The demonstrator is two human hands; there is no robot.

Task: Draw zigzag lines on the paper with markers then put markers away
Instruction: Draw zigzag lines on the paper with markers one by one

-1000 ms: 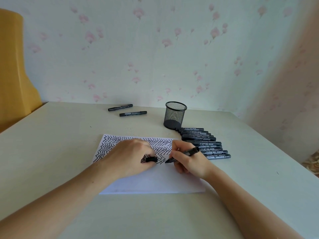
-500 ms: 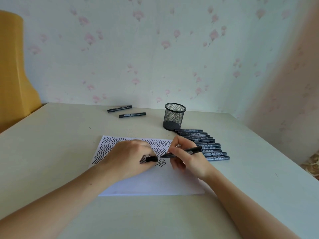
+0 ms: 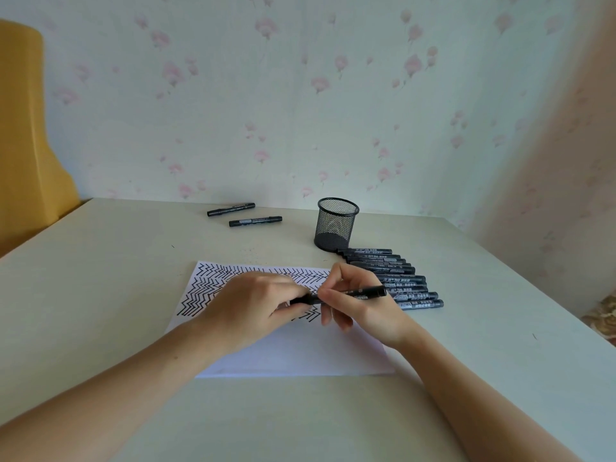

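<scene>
Right hand fingers pinch the marker, its long axis level and pointing left; left hand grips the cap at its tip, likely recapping, above the paper, with the mesh cup behind-right on the desk

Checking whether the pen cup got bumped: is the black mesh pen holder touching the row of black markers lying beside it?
Cannot tell. In the head view the black mesh pen holder overlaps the nearest end of the row of black markers, with no visible gap, yet contact isn't plain.
</scene>
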